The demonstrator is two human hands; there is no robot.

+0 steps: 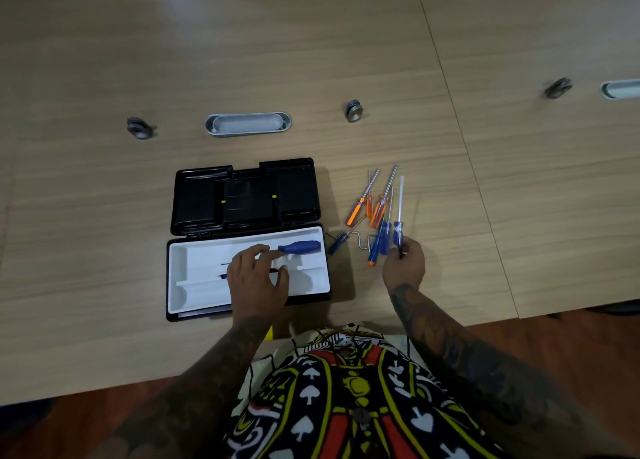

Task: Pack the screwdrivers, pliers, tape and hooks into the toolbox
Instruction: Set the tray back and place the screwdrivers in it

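We're early in the packing. The toolbox point(247, 271) sits open near the front edge of the tabletop point(104, 199), black lid point(246, 195) folded back toward the far edge, white tray insert point(311, 282) showing. One big blue-handled screwdriver point(299, 247) already lies in the tray's upper slot. Our left hand point(258, 280) is over the tray w/ fingers spread and relaxed, fingertips by that driver's shaft, gripping nothing as far as we can tell; a thin dark shaft shows at its left side, prob. another tool in the tray, too hidden to be sure.

Our right hand point(403, 263) is just right of the toolbox, fingers pinching the handle end of a blue screwdriver point(398, 233), shaft pointing to the far edge. Beside it the rest wait loose on the tabletop: a pile of orange-handled drivers point(370, 209), more blue ones point(382, 239), a small blue one point(337, 242) nearest the box, and bent metal hooks point(363, 242) among them.

So approx. one or two tools in, most drivers + hooks still out. Pliers and tape: not visible anywhere in view. Lid still needs closing at the end.
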